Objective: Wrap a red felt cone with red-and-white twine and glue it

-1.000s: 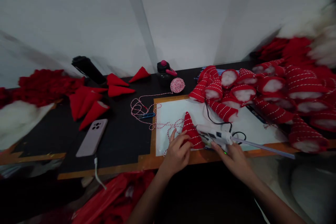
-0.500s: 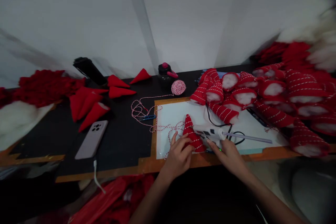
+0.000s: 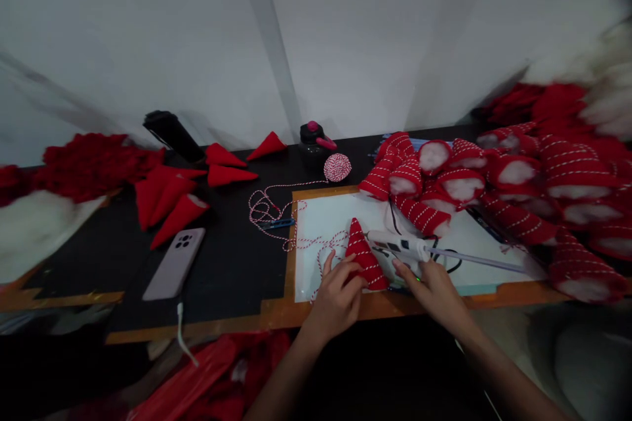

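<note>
A red cone [image 3: 364,255] wound with red-and-white twine lies on the white board, its tip pointing away from me. My left hand [image 3: 337,291] holds it from the left side, fingertips over its lower part. In my right hand [image 3: 430,289] is a white glue gun [image 3: 394,241], its nozzle close to the cone's right side. A long pale glue stick [image 3: 474,260] sticks out of the gun's back toward the right. Loose twine [image 3: 320,241] lies in loops left of the cone and runs back to a ball of twine [image 3: 338,168].
Stuffed, twine-wrapped red cones [image 3: 459,183] are heaped at the right. Plain red cones [image 3: 172,220], a phone [image 3: 175,263] and a black tumbler [image 3: 172,135] are at the left. Blue-handled snips [image 3: 279,223] lie under the twine. A dark bottle [image 3: 312,145] stands at the back.
The glue gun's nozzle has drawn slightly away from the cone, toward the right. The left hand keeps its hold on the cone. The view has shifted slightly.
</note>
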Motion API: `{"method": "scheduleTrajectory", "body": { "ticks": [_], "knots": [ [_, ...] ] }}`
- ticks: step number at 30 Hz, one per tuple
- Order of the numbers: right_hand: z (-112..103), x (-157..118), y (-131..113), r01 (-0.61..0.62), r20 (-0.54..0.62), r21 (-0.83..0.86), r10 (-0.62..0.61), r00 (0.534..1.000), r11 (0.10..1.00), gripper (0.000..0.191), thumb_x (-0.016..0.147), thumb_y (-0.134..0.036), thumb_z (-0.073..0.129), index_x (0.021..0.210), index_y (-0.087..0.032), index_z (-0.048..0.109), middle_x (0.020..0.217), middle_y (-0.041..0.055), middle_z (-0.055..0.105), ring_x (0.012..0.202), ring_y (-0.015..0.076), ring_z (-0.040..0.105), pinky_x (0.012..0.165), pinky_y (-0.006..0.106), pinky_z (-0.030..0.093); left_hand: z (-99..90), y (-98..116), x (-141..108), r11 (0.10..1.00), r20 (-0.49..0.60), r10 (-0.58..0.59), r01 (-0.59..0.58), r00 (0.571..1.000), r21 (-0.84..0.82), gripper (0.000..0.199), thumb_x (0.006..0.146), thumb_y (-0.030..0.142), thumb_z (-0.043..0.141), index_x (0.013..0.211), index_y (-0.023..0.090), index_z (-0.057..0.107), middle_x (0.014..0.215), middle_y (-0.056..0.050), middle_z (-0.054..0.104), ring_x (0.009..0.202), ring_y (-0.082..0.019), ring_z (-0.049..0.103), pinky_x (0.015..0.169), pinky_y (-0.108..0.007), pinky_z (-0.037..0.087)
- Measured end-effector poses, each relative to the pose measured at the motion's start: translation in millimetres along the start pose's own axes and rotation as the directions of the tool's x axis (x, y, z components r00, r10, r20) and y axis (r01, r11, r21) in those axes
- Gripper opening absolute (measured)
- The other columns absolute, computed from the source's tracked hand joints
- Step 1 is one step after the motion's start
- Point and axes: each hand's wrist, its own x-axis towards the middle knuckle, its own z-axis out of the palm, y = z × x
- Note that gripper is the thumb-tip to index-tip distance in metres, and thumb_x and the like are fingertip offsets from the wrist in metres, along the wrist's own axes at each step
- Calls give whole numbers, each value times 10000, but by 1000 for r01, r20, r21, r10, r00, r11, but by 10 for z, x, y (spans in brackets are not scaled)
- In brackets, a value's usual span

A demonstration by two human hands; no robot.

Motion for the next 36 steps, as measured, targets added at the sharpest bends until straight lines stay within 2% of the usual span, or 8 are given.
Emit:
{"method": "scheduleTrajectory", "body": {
  "ticks": [8, 17, 21, 25, 28, 31, 33, 36],
  "knots": [
    [105, 75, 35, 17, 14, -3, -17, 1000, 1000, 440, 928, -587, 414, 830, -182, 557, 633, 47, 616, 577, 208, 574, 561, 294, 392, 1, 2, -13, 1000, -8, -7, 7, 1000, -1, 207, 842, 44, 487, 892, 191, 623, 1057, -74, 635, 1204, -227, 566, 1140, -577, 266],
    [87, 79, 48, -30, 7, 7, 30, 1000, 1000, 448, 916, -592, 433, 710, -203, 515, 558, 33, 565, 535, 195, 544, 523, 288, 360, 2, 2, -1, 1000, -6, -4, 4, 1000, -1, 207, 849, 50, 481, 893, 196, 620, 1046, -75, 643, 1214, -226, 560, 1137, -580, 270],
    [72, 99, 22, -28, 57, 74, 24, 998, 997, 399, 908, -555, 467, 846, -177, 578, 663, 56, 651, 602, 214, 608, 570, 300, 420, 3, 4, -2, 1000, -8, -10, 10, 1000, 6, 212, 839, 39, 485, 893, 194, 619, 1058, -71, 647, 1220, -223, 559, 1143, -573, 263],
    [-38, 121, 120, -176, 97, 252, 156, 983, 952, 421, 875, -589, 501, 819, -180, 586, 776, 97, 714, 735, 248, 678, 641, 321, 498, -4, 9, -1, 1000, -7, -5, 5, 1000, 1, 216, 840, 32, 480, 898, 193, 611, 1058, -72, 648, 1239, -221, 549, 1154, -567, 242],
    [-179, 136, 334, -300, 83, 335, 290, 954, 893, 424, 825, -624, 552, 705, -226, 468, 722, 89, 707, 690, 243, 688, 593, 311, 506, -12, 4, 4, 1000, -7, -3, 3, 1000, -7, 212, 845, 33, 483, 922, 195, 596, 1059, -72, 650, 1241, -221, 549, 1158, -566, 232],
    [-300, 117, 557, -329, 27, 215, 331, 943, 920, 445, 816, -636, 551, 683, -249, 377, 616, 54, 657, 620, 243, 676, 519, 295, 459, -19, -7, 10, 1000, -1, -12, 12, 1000, -24, 235, 839, 35, 489, 994, 196, 563, 1075, -76, 655, 1215, -221, 567, 1153, -570, 242],
    [-350, 72, 640, -312, -36, -18, 311, 950, 950, 401, 847, -609, 522, 744, -226, 463, 623, 63, 653, 638, 262, 677, 537, 307, 444, -22, -11, 8, 999, -10, -20, 20, 1000, -29, 252, 840, 47, 505, 1042, 193, 534, 1096, -82, 654, 1184, -218, 583, 1150, -566, 255],
    [-388, -36, 642, -270, -133, -422, 236, 963, 865, 423, 886, -564, 500, 935, -161, 620, 694, 110, 679, 695, 302, 674, 598, 344, 446, -33, -6, -22, 999, -34, -53, 53, 998, 11, 269, 858, 90, 543, 1105, 188, 511, 1145, -99, 637, 1161, -217, 585, 1147, -556, 278]
  ]
}}
